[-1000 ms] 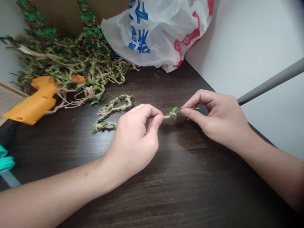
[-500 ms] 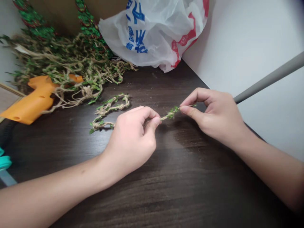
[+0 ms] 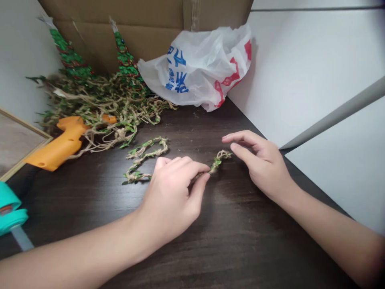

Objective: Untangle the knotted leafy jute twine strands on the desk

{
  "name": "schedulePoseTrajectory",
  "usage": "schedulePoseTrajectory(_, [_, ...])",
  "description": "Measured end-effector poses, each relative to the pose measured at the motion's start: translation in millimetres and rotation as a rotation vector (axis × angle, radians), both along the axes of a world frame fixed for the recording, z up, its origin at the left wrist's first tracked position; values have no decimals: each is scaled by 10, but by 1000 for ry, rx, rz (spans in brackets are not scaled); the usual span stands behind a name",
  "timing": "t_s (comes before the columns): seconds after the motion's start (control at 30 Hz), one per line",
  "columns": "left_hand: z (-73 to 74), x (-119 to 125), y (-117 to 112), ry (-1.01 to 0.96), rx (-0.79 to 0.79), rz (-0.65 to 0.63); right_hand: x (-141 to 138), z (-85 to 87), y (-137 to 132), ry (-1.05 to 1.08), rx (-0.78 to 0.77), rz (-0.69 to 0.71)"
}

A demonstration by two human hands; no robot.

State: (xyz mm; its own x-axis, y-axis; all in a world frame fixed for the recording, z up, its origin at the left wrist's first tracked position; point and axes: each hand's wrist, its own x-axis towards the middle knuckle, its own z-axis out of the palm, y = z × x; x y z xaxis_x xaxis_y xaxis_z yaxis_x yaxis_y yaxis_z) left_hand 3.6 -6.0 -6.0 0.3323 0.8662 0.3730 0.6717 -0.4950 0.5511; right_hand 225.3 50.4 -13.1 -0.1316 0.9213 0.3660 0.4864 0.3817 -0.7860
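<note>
Between the thumb and forefinger of my left hand (image 3: pixel 177 194) is pinched a leafy twine garland (image 3: pixel 217 162), brown cord with small green leaves. Its free end sticks out to the right and curls over. On the other side of my hand the strand runs in a winding shape on the dark table (image 3: pixel 240 241). My right hand (image 3: pixel 261 164) hovers just right of the free end, thumb and fingers apart, holding nothing.
A tangled heap of the same garland (image 3: pixel 111 96) lies at the back left, partly over an orange glue gun (image 3: pixel 57 148). Behind stand two small tinsel Christmas trees (image 3: pixel 128 58), a cardboard box (image 3: pixel 150 20) and a crumpled plastic bag (image 3: pixel 204 68). A turquoise object (image 3: pixel 12 212) is at the left edge.
My right hand has let go of the garland's end, which now curls up beside it. My left hand keeps its pinch. The camera view has tilted up, showing more of the background.
</note>
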Motion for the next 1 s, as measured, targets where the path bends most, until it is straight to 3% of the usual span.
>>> schedulePoseTrajectory(0.13, [48,11,11,182,38,90,7,-31,38,50,-1,-98])
schedulePoseTrajectory(0.27, [232,-104,184,528,-20,267,3,-83,69,85,-12,-128])
schedulePoseTrajectory(0.4, [377,-368,390,723,-202,206,4,-107,79,57,-9,-113])
schedulePoseTrajectory(0.47, [390,-484,478,746,-198,214,11,-111,83,61,-10,-115])
schedulePoseTrajectory(0.57, [361,-599,607,697,-171,249,25,-120,96,77,-31,-116])
schedulePoseTrajectory(0.67, [350,-671,731,545,-302,242,33,-134,106,72,-47,-110])
schedulePoseTrajectory(0.8, [482,-821,862,273,-412,245,22,-135,94,62,-62,-115])
schedulePoseTrajectory(0.9, [681,-1058,990,95,-253,430,0,-118,73,38,-77,-111])
schedulePoseTrajectory(1.0, [918,-1308,1178,-147,90,649,-15,-103,63,25,-87,-108])
